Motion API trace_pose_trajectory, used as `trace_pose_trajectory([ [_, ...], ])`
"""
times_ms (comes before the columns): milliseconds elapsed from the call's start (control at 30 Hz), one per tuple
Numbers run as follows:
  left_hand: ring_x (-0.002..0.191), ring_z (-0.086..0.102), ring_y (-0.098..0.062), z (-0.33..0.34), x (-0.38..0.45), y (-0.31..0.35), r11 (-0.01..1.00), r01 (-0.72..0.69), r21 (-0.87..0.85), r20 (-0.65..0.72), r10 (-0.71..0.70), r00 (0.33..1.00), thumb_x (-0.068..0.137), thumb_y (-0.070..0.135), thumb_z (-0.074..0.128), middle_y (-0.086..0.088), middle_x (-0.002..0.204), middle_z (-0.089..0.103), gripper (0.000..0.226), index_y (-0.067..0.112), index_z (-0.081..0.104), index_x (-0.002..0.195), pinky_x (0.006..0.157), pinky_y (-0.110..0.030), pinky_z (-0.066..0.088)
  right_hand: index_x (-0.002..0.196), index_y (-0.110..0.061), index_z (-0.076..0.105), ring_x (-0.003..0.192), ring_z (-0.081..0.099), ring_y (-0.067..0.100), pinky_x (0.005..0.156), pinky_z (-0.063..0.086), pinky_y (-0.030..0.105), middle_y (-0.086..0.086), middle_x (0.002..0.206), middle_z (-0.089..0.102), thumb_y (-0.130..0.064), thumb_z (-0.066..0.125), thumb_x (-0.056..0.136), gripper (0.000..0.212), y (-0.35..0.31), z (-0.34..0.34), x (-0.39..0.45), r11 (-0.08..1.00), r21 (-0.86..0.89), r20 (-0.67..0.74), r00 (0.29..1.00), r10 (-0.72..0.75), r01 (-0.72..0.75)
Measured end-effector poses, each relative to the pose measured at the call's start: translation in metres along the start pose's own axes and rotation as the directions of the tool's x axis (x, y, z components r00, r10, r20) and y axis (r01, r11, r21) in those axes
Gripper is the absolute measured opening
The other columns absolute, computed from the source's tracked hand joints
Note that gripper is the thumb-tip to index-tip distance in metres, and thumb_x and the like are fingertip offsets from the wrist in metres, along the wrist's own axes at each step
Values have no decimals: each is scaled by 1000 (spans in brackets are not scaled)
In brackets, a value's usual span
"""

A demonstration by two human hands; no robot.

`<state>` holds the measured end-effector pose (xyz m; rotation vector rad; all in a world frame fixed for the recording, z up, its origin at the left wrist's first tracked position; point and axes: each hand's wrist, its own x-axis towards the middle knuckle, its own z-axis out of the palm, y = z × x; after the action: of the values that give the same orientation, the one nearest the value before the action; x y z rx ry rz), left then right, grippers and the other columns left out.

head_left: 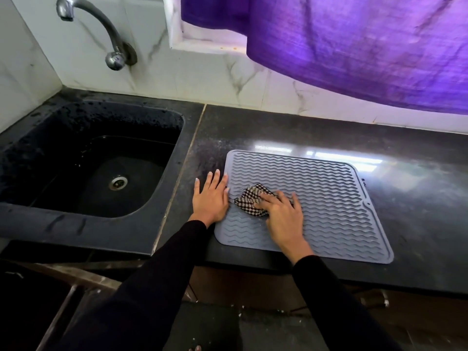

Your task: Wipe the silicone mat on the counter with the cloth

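Observation:
A grey silicone mat (329, 198) with wavy ridges lies flat on the dark counter (417, 198), its near edge close to the counter's front. A crumpled black-and-white checked cloth (249, 198) sits on the mat's left part. My right hand (281, 216) presses down on the cloth with fingers spread and fairly straight, covering its right side. My left hand (211, 197) lies flat, fingers straight, across the mat's left edge, partly on the counter.
A black sink (83, 160) with a metal drain is set into the counter to the left. A curved metal tap (101, 29) juts from the marble-tiled wall above it. A purple curtain (354, 46) hangs over the back right.

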<state>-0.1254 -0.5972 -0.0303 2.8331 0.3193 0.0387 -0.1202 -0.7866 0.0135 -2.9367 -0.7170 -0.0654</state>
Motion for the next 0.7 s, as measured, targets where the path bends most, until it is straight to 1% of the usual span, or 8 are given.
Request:
trace_pose_trajectory([
  [133,146,0,-17,-1,0,0,1000,6,-25,3,-6,1000,101,33,16,1,159,7,50,24,11,150,115,-47,-7,118,-32,61,139,32,24,117,6,52,-8,140,49,-11,62,82,42,14,-2,-3,998,-63,-29,999,-20,18],
  [200,146,1,-16,-2,0,0,999,11,-42,3,-10,1000,101,33,16,2,159,8,50,24,11,150,115,-47,-7,114,-31,64,131,43,24,116,14,43,-4,132,57,-15,60,83,35,15,-8,1,995,-6,-25,995,100,-101],
  [267,146,2,-16,-2,1,-1,999,6,-53,-6,-6,1000,101,32,16,2,158,10,49,25,12,150,115,-47,-7,105,-27,70,103,61,24,93,44,31,1,106,70,-15,55,85,27,19,-28,6,910,260,-31,939,343,-323],
  [333,146,4,-16,0,0,-2,998,1,-62,-30,-3,1000,101,31,16,3,158,11,48,26,14,149,116,-46,-6,102,-22,72,72,59,20,55,43,21,1,80,67,-10,51,86,28,19,-39,15,642,618,66,844,532,-453],
  [400,146,4,-15,1,-1,-3,998,2,-68,-52,-5,999,101,31,16,3,158,12,48,26,15,149,116,-46,-5,108,-19,70,66,56,16,48,39,18,1,80,68,-2,49,85,36,7,-36,28,576,733,34,865,501,-362],
  [500,146,2,-15,2,-1,-2,999,4,-50,-45,-7,999,101,31,17,3,158,10,49,25,13,149,117,-46,-5,114,-23,66,95,60,17,79,53,27,1,115,67,4,53,82,44,-21,-17,37,774,621,-45,980,193,-124],
  [600,146,0,-15,0,0,-2,1000,-4,-5,-24,4,1000,99,29,24,3,159,6,54,24,9,150,117,-47,-5,118,-33,61,134,37,23,116,21,43,-6,139,50,2,55,81,51,-32,6,33,956,292,-1,1000,-12,11],
  [700,146,-2,-15,-1,0,-2,1000,0,0,-16,0,1000,98,32,26,3,159,5,55,25,8,150,116,-46,-6,123,-36,57,144,17,25,116,0,48,-9,147,38,-6,54,85,48,-31,3,29,991,129,-33,999,-27,30],
])
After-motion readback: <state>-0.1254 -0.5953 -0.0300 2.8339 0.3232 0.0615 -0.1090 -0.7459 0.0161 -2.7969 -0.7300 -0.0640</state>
